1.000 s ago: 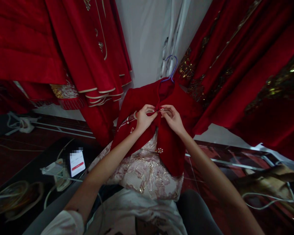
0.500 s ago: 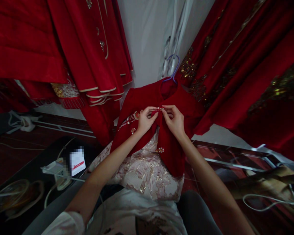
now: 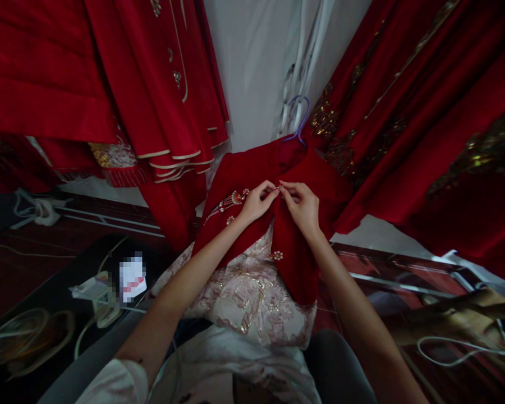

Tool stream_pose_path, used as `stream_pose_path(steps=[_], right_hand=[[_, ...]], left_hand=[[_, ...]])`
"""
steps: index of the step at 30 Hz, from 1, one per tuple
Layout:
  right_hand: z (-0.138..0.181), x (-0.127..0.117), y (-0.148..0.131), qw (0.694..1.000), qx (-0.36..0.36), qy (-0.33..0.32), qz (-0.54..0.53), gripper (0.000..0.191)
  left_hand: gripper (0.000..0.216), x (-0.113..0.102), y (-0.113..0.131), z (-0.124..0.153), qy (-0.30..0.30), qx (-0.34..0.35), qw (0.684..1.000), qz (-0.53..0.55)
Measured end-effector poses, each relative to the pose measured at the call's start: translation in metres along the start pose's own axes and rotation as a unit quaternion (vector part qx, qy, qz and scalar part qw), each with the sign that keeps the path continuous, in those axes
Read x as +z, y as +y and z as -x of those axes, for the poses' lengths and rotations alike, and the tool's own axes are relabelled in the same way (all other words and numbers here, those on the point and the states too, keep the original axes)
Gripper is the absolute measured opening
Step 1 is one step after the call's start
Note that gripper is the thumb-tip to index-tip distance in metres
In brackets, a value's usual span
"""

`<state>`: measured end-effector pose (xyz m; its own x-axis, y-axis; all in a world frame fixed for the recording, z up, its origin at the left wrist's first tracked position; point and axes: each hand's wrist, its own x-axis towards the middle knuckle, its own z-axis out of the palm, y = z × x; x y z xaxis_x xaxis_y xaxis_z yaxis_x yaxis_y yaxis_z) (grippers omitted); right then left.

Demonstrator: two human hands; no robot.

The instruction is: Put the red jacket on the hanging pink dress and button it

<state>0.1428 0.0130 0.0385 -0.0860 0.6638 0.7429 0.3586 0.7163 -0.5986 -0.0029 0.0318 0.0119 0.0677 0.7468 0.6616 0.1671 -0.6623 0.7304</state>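
A small red jacket point(image 3: 292, 255) hangs from a blue hanger point(image 3: 298, 115) in front of me, over a pale embroidered skirt point(image 3: 252, 297). My left hand point(image 3: 256, 203) and my right hand point(image 3: 303, 205) meet at the jacket's front opening near the collar. Both hands pinch the fabric edges around a small pearl button there. A pearl tassel brooch point(image 3: 231, 200) lies on the jacket just left of my left hand. Another pearl button point(image 3: 276, 256) sits lower on the front edge.
Red garments with cream trim point(image 3: 151, 84) hang at the left, and red gold-embroidered ones point(image 3: 425, 112) at the right. A phone point(image 3: 132, 279) and white cables point(image 3: 90, 297) lie on a dark surface at lower left. A white wall point(image 3: 252, 62) is behind.
Both hands have shifted slightly up and right along the jacket's opening, keeping their pinch at the button. The view has barely moved.
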Motion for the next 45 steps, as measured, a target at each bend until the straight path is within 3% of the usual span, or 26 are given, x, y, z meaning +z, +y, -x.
stream_pose_path(steps=[5,11,16,24,29,31,33,38,41,45], right_hand=[[-0.002,0.005,0.004,1.000,0.010,0.024,0.013,0.029],[-0.002,0.001,0.008,0.999,0.029,-0.024,0.034,0.030],[-0.002,-0.009,0.015,0.996,0.039,-0.085,0.007,0.034],[-0.006,-0.004,0.024,0.995,0.043,-0.085,-0.008,0.040],[0.019,0.007,0.013,0.989,0.067,-0.124,-0.032,0.068],[0.039,0.011,0.001,0.986,0.048,-0.160,-0.005,0.090],[0.059,0.012,-0.010,0.984,0.026,-0.168,0.046,0.099],[0.066,-0.014,-0.022,0.983,0.026,-0.141,0.116,0.084],[0.050,-0.043,-0.020,0.981,0.060,-0.090,0.159,0.067],[0.038,-0.066,-0.013,0.981,0.110,-0.049,0.155,0.040]], left_hand=[[0.015,0.001,-0.002,0.001,-0.005,0.014,0.999,-0.049],[0.009,0.000,-0.003,0.006,-0.010,0.036,0.991,-0.132],[0.009,0.001,-0.006,0.008,-0.021,0.042,0.990,-0.133],[0.013,0.000,-0.010,0.008,-0.033,0.061,0.988,-0.140],[0.025,0.000,-0.011,0.009,-0.008,0.004,0.996,-0.089],[0.031,-0.001,-0.013,0.008,0.000,-0.025,0.998,-0.060],[0.036,-0.002,-0.016,0.006,-0.004,-0.056,0.998,-0.023],[0.036,-0.011,0.000,0.016,-0.095,-0.119,0.988,-0.003],[0.049,-0.021,0.033,0.048,-0.146,-0.125,0.975,-0.112],[0.052,-0.034,0.078,0.111,-0.159,-0.117,0.927,-0.319]])
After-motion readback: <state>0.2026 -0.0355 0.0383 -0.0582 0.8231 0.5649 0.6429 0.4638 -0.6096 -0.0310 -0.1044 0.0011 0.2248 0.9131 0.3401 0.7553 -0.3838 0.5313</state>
